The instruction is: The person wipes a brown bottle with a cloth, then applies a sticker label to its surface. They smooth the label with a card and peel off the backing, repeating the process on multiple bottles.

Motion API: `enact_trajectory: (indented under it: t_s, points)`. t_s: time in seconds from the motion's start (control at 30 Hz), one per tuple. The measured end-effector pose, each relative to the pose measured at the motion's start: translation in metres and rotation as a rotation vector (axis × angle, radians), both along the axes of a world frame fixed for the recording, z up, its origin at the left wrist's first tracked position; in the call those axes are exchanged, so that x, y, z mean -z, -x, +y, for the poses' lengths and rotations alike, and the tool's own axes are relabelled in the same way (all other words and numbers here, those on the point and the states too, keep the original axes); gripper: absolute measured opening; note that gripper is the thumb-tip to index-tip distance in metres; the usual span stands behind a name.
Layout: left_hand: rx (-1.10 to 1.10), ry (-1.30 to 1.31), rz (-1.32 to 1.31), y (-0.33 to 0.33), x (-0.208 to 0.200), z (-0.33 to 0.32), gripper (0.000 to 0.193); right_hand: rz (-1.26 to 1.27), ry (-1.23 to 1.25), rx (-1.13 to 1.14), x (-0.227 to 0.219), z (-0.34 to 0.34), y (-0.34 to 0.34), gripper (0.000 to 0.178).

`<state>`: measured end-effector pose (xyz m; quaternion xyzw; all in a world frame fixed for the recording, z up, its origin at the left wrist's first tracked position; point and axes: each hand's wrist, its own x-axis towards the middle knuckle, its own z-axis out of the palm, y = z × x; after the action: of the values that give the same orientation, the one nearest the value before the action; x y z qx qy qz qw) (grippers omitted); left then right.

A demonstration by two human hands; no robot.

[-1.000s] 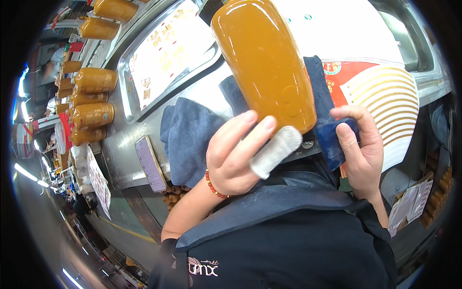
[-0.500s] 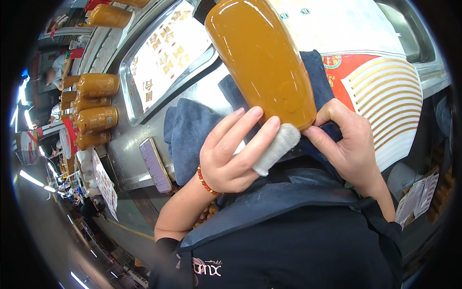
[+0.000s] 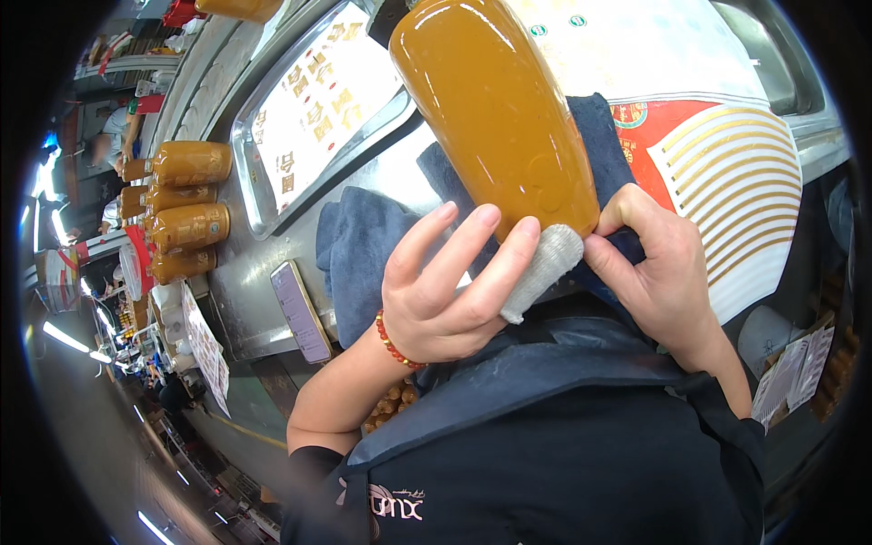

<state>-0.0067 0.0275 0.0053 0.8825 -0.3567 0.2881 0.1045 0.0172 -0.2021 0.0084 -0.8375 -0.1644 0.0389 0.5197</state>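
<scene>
A large glossy amber-brown bottle [image 3: 495, 109] lies slanted over dark blue cloths, its rounded base toward me and its far end cut off by the top edge. Next to the base, my left hand [image 3: 445, 300] has its fingers spread, the tips at or just over the bottle's lower left edge. A whitish knitted finger sleeve [image 3: 545, 272] covers one of its digits and touches the base. At the lower right corner of the base, my right hand [image 3: 658, 263] pinches the bottle's edge between thumb and bent forefinger. A folded blue cloth [image 3: 359, 254] is left of my left hand.
A metal tray [image 3: 259, 204] holds a sheet of gold decals [image 3: 322, 100]. Several similar bottles [image 3: 191, 227] stand at the left. A phone [image 3: 302, 313] lies near the table edge. On the right are a fan of gold-striped white strips [image 3: 736, 191] and a metal sink [image 3: 772, 54].
My left fingers have lifted and spread slightly, and the sleeved digit has shifted a little right along the base. The view has moved slightly. My right hand keeps its pinch.
</scene>
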Motion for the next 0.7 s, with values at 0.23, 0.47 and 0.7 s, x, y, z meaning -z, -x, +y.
enact_trajectory:
  t_s: [0.23, 0.47, 0.7]
  points:
    - [-0.046, -0.022, -0.042, 0.012, 0.006, 0.013, 0.030, 0.020, 0.054, 0.013, -0.004, 0.000, 0.003, 0.015]
    - [-0.001, -0.022, -0.072, 0.001, 0.003, 0.000, 0.044, -0.004, -0.013, 0.047, 0.000, 0.003, 0.005, 0.015]
    - [-0.053, 0.038, -0.075, 0.011, 0.010, 0.005, 0.035, 0.050, 0.052, 0.039, 0.000, 0.000, 0.006, 0.015]
